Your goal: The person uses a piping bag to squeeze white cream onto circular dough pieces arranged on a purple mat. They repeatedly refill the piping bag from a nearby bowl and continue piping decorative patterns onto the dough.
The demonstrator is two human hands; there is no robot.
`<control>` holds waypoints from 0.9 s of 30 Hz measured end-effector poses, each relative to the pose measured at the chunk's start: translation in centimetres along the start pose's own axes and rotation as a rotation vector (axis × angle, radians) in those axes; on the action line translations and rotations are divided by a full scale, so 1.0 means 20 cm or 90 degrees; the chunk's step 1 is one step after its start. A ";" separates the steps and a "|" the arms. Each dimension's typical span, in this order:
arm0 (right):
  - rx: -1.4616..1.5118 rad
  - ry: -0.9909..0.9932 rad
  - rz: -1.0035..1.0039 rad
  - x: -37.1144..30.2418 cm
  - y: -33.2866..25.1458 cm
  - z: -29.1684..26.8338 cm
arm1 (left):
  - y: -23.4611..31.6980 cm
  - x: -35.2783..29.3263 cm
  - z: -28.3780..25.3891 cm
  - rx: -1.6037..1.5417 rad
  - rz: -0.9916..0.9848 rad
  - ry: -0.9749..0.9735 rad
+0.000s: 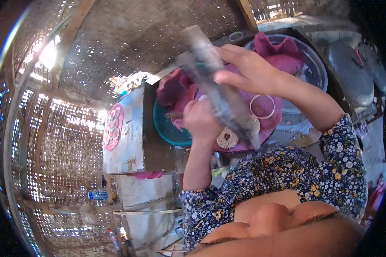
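A long grey thing [227, 103], smeared by motion, slants across the middle, perhaps a tube or a wrapped roll. My right hand [248, 70] grips its upper part, thumb and fingers about it. My left hand [200, 122] is a closed fist just left of it; what the fist holds is hidden by blur. Below lies a pink cloth [272, 124] on a round surface. On it rest a pale ring [262, 107] and a white, lacy, ring-shaped piece [227, 138], with another such piece partly covered by the grey thing.
A teal basin [172, 132] with maroon cloth [173, 92] stands left of my left hand. Farther right is a wide tub [324, 73] with pink cloth inside. A box [133, 128] bears a pink disc [113, 127] of round pieces. Dark rounded objects [351, 73] sit far right.
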State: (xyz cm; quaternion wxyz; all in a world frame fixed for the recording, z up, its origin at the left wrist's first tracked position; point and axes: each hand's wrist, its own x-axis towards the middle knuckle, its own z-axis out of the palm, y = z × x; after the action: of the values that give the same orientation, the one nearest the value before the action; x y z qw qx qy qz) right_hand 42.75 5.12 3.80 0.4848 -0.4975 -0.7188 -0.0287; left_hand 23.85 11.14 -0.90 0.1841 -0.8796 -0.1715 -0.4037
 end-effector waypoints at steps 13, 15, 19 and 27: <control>0.044 -0.221 0.141 0.03 -0.33 -0.37 | 0.12 0.21 -0.20 -0.163 0.053 -0.225; 0.096 -0.168 0.166 -0.03 -0.28 -0.42 | 0.15 0.21 -0.21 -0.137 0.054 -0.232; 0.145 -0.141 0.216 -0.12 -0.20 -0.55 | 0.12 0.15 -0.19 -0.164 0.000 -0.227; 0.415 0.551 -0.034 -0.31 -0.12 -0.75 | -0.04 -0.01 0.06 -0.955 -0.422 -0.244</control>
State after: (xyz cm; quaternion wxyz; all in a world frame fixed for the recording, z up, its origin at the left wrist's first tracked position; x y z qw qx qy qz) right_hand 51.27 -8.11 8.28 0.8649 -0.2456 -0.4373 -0.0188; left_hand 24.18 12.31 -1.65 -0.6095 -0.7263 -0.1359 -0.2873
